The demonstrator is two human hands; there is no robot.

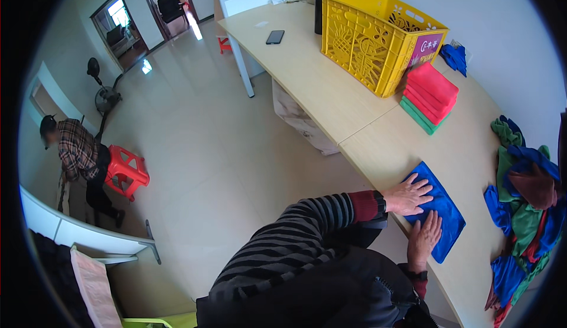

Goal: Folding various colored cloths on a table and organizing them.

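1. Blue cloth (444, 207) lies flat on the long, pale, wood-toned table (372, 133), close to the front edge and beneath both of the wearer's hands; a seam crosses the tabletop between the cloth and the far end
2. Another person (81, 150) is at the far left of the room, bent forward, in a plaid shirt, dark trousers and a dark cap, well apart from the table
3. Yellow crate (354, 47) with openwork walls and a purple label, standing on the table near the wall
4. Loose pile of cloths (525, 201), blue, green, red and brown, heaped crumpled toward the right, apart from the cloth under the hands
5. Red stool (129, 171) on the floor, just behind the bent person
6. Folded stack (431, 94), red pieces over green, just beside the crate's near corner
7. Left hand (409, 197), open, palm down with fingers spread over the cloth's upper part; a dark band circles the wrist below a dark red cuff
8. Right hand (423, 240), also open, fingers stretched out flat over the lower part, gripping nothing
9. Dark phone (275, 37), lying near the table's far end
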